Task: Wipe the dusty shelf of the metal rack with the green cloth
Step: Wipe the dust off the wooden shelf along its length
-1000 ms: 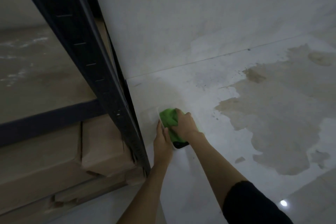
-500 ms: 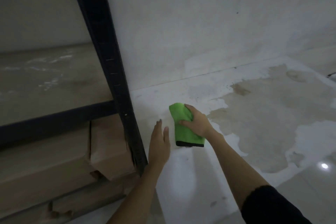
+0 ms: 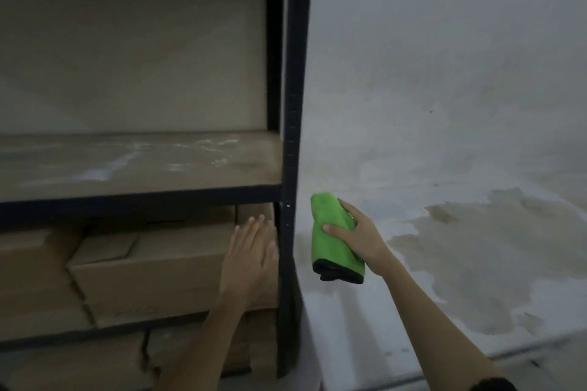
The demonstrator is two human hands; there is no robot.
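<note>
While right hand (image 3: 355, 238) gripped green cloth (image 3: 333, 241) right of rack upright (image 3: 293, 124), left hand (image 3: 251, 251) hung open; wiping unstarted. Next: bring cloth onto dusty shelf (image 3: 143, 162).

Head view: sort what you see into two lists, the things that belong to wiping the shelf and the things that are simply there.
Belongs to the job:
green cloth, gripped by the right hand
dusty shelf
metal rack
left hand, fingers straight, holding nothing

Just there:
cardboard boxes on the lower shelf
stained floor
wall
</note>
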